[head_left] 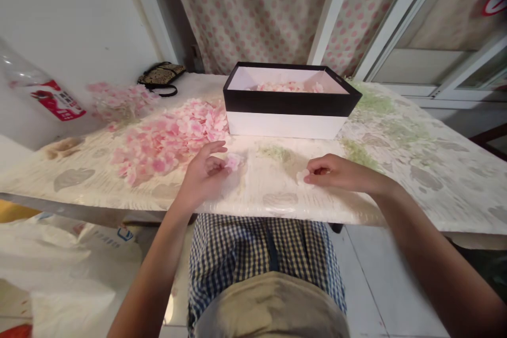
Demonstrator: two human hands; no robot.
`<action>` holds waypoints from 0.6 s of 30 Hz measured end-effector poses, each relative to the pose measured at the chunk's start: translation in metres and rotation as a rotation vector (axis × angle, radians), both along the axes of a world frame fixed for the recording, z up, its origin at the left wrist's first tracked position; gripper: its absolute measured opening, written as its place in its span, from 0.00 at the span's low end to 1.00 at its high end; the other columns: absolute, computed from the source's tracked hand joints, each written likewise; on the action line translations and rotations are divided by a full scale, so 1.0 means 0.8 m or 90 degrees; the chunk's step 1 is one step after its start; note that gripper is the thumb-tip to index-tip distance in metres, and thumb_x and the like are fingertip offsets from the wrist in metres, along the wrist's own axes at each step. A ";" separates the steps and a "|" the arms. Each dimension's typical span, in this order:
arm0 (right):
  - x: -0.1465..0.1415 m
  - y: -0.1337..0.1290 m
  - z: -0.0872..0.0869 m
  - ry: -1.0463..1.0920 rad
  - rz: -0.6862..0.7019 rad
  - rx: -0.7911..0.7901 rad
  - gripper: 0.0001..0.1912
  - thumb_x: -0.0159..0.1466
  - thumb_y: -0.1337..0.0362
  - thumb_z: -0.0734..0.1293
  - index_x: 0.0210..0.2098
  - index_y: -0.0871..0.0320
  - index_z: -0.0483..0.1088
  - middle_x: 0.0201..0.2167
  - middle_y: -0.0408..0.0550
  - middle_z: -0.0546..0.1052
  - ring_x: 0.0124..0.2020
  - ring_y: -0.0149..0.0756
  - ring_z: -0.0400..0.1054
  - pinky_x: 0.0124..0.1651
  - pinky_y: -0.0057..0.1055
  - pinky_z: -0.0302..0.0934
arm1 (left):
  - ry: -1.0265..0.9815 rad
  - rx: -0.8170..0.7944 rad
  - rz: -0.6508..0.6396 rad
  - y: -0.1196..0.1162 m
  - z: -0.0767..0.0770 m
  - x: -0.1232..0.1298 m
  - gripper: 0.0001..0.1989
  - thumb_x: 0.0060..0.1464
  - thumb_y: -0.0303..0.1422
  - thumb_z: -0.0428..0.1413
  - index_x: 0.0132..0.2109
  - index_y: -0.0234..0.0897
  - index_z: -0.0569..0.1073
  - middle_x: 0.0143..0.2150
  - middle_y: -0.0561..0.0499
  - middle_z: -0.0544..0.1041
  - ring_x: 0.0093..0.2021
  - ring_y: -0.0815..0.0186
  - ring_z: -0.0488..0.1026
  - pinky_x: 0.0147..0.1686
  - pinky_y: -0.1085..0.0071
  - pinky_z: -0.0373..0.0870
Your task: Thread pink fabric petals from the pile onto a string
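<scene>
My left hand (pixel 204 175) pinches a pink fabric petal (pixel 233 162) at its fingertips, just right of a large heap of loose pink petals (pixel 170 140). My right hand (pixel 330 172) holds a pale petal (pixel 303 176) between finger and thumb. Both hands are over the patterned table covering (pixel 273 195), near its front edge. Beyond them stands an open box (pixel 285 103) with a black rim and white sides. Pink petals (pixel 287 86) lie inside it, partly hidden by the near wall.
A pink blossom cluster (pixel 122 103) and a black-and-gold handbag (pixel 161 75) lie at the far left. A plastic bottle with a red label (pixel 39 84) is further left. Pale green bits (pixel 277 153) lie on the table. A white plastic bag (pixel 59 274) sits below the edge.
</scene>
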State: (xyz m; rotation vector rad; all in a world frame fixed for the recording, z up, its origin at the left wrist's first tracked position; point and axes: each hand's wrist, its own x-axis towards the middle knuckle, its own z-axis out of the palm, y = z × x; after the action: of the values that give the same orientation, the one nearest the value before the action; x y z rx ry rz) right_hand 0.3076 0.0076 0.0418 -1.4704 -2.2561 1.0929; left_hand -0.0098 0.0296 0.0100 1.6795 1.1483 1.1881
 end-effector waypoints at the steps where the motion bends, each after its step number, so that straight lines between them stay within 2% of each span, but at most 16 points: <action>1: 0.000 -0.001 -0.001 -0.007 -0.013 0.003 0.20 0.64 0.55 0.63 0.22 0.57 0.54 0.21 0.38 0.51 0.22 0.28 0.46 0.25 0.30 0.41 | -0.021 -0.008 -0.006 0.000 0.001 -0.001 0.26 0.45 0.32 0.63 0.52 0.40 0.67 0.47 0.48 0.73 0.35 0.70 0.73 0.38 0.71 0.71; 5: 0.000 -0.005 -0.004 -0.013 -0.058 0.032 0.21 0.65 0.54 0.62 0.21 0.57 0.52 0.21 0.38 0.51 0.23 0.28 0.47 0.26 0.30 0.41 | -0.085 -0.005 -0.010 -0.003 0.004 -0.002 0.29 0.42 0.29 0.65 0.52 0.42 0.67 0.46 0.50 0.74 0.35 0.71 0.72 0.39 0.72 0.72; 10: 0.001 -0.007 -0.006 0.085 -0.051 0.003 0.18 0.64 0.52 0.64 0.24 0.57 0.60 0.22 0.39 0.56 0.24 0.29 0.51 0.27 0.29 0.45 | -0.106 0.010 -0.009 -0.005 0.005 -0.003 0.29 0.41 0.28 0.65 0.52 0.45 0.68 0.49 0.50 0.73 0.34 0.72 0.72 0.37 0.72 0.74; 14: 0.000 -0.009 -0.010 0.111 -0.099 -0.010 0.19 0.63 0.49 0.64 0.25 0.58 0.64 0.23 0.40 0.59 0.24 0.29 0.54 0.27 0.28 0.47 | -0.114 0.013 -0.021 -0.004 -0.001 -0.004 0.29 0.43 0.27 0.64 0.54 0.46 0.69 0.39 0.52 0.74 0.35 0.69 0.73 0.37 0.71 0.74; 16: -0.002 -0.012 -0.012 0.129 -0.126 -0.018 0.20 0.62 0.48 0.65 0.26 0.58 0.65 0.23 0.40 0.61 0.25 0.30 0.55 0.27 0.28 0.48 | -0.105 0.029 -0.024 -0.003 -0.004 -0.005 0.28 0.43 0.29 0.64 0.54 0.46 0.71 0.48 0.49 0.73 0.36 0.69 0.73 0.37 0.70 0.75; 18: -0.004 -0.015 -0.014 0.140 -0.149 -0.018 0.20 0.62 0.47 0.65 0.27 0.58 0.67 0.24 0.41 0.62 0.26 0.30 0.57 0.28 0.28 0.49 | -0.086 0.051 -0.018 -0.004 -0.004 -0.006 0.26 0.43 0.30 0.65 0.52 0.45 0.73 0.60 0.47 0.65 0.36 0.70 0.73 0.38 0.69 0.75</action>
State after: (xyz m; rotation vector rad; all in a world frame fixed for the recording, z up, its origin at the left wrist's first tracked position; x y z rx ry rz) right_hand 0.3046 -0.0048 0.0303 -1.4990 -1.8756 1.1533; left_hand -0.0148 0.0264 0.0066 1.6413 1.0030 1.3240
